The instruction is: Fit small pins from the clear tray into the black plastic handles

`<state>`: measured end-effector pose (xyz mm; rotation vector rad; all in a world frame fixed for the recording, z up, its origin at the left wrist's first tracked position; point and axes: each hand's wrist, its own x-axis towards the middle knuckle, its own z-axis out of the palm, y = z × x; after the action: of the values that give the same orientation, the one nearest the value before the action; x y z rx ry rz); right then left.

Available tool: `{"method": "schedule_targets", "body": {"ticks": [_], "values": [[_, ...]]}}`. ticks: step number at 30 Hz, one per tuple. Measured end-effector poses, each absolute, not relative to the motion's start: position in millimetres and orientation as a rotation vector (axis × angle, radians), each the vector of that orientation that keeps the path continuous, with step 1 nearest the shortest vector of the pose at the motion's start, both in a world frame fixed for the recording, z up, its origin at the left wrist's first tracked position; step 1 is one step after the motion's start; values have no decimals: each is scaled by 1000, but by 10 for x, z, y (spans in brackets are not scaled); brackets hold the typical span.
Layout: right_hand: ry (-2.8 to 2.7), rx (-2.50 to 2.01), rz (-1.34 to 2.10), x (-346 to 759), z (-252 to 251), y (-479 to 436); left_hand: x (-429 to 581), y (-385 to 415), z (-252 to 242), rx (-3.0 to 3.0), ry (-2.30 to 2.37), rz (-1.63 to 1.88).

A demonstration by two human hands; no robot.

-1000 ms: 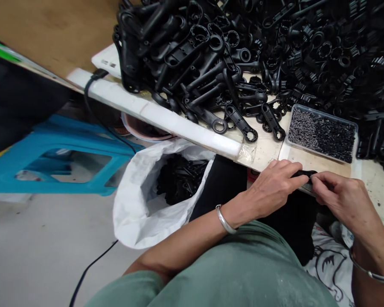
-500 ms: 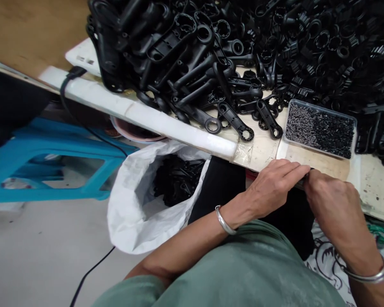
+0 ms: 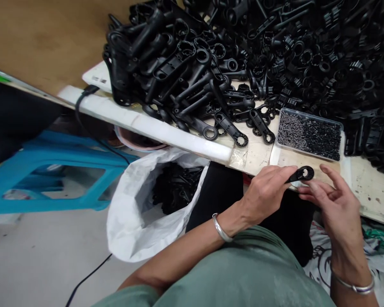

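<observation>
A black plastic arm-shaped part [image 3: 302,174] with a ring at its end juts out of my left hand [image 3: 269,189], which is closed on its other end at the bench's front edge. Just right of that ring is my right hand [image 3: 336,200], its fingers curved and apart with nothing visible between them. Beyond both hands lies a clear shallow box [image 3: 310,133] with small silver bits on its left side and small black bits on its right. Two similar black arms [image 3: 232,129] lie on the bench to the left of the box.
Heaps of black plastic parts [image 3: 195,72] cover the back of the bench. A padded white strip [image 3: 166,128] runs along its front edge. Below, a white sack [image 3: 128,230] holds more black parts, beside a blue plastic stool [image 3: 67,170]. A cable [image 3: 89,123] hangs over the edge.
My right hand has come away from the black arm and opened, moving slightly down and right. The arm's ring end now shows in my left hand. The camera view has shifted slightly.
</observation>
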<state>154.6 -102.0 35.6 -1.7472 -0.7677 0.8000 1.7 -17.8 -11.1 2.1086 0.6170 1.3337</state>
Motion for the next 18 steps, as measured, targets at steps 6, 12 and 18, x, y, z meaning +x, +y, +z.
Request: {"method": "schedule_targets", "body": {"ticks": [6,12,18], "values": [[-556,-1502,928,1348,309,-929,24,-248,-20,2128,559,1418],[-417,-1458,905,1309,345,-880,25,-298,0,2066,559,1461],[-365,-1473,997,1338,326,-836,16,-306,9,2036,571,1476]]}}
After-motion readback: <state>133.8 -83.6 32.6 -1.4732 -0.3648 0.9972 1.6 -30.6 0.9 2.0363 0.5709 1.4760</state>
